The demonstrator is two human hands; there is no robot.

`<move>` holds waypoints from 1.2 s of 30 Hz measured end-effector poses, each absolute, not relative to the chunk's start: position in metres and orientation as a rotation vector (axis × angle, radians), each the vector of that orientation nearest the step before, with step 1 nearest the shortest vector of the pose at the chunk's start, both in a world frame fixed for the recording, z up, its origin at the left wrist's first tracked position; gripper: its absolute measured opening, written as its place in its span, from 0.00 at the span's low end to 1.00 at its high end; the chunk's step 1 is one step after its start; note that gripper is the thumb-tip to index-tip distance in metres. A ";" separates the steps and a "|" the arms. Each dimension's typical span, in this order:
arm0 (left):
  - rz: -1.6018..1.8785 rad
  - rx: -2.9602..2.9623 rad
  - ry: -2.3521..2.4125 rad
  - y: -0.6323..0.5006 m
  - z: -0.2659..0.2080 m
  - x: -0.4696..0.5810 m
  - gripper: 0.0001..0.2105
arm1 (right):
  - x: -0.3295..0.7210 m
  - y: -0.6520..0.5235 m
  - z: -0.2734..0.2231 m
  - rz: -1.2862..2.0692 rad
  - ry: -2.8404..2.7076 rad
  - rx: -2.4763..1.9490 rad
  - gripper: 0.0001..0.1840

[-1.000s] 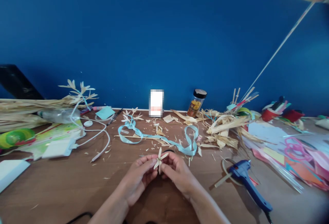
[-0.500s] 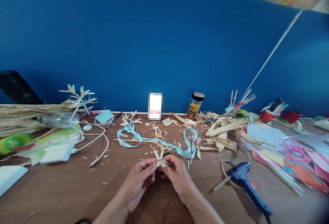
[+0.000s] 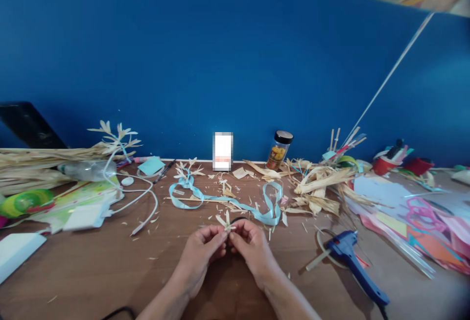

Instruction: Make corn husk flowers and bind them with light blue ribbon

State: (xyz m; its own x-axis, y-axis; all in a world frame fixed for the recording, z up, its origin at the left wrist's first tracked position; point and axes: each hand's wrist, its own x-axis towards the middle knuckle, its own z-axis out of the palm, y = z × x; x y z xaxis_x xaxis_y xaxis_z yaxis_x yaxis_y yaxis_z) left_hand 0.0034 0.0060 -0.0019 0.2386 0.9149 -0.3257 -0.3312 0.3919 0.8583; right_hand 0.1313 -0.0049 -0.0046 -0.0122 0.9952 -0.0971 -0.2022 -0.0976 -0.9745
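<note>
My left hand (image 3: 203,253) and my right hand (image 3: 250,248) meet at the fingertips over the wooden table (image 3: 91,271). Between them they pinch a small pale flower made of dried husk strips (image 3: 226,222), its petals sticking up above the fingers. A light blue ribbon (image 3: 223,199) lies looped on the table just beyond the hands, among husk scraps.
A blue glue gun (image 3: 350,257) lies to the right, near coloured paper sheets (image 3: 411,212) and a pile of husks (image 3: 323,185). At the left are a white cable (image 3: 141,202), a white box (image 3: 16,251) and long dried stalks (image 3: 44,161). A jar (image 3: 279,150) stands by the blue wall.
Both hands have turned the husk flower between the fingertips; its petals now show less above the fingers. The hands stayed in the same spot.
</note>
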 end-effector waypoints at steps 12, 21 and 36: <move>0.991 0.753 0.846 0.005 -0.002 0.003 0.06 | 0.134 -0.007 -0.003 1.672 -0.742 -0.961 0.12; 0.923 1.005 0.764 0.000 0.005 -0.002 0.05 | 0.149 -0.009 -0.005 2.006 -0.690 -0.772 0.13; 1.050 1.211 0.913 -0.001 0.004 0.001 0.08 | 0.142 -0.011 0.004 1.892 -0.569 -0.861 0.14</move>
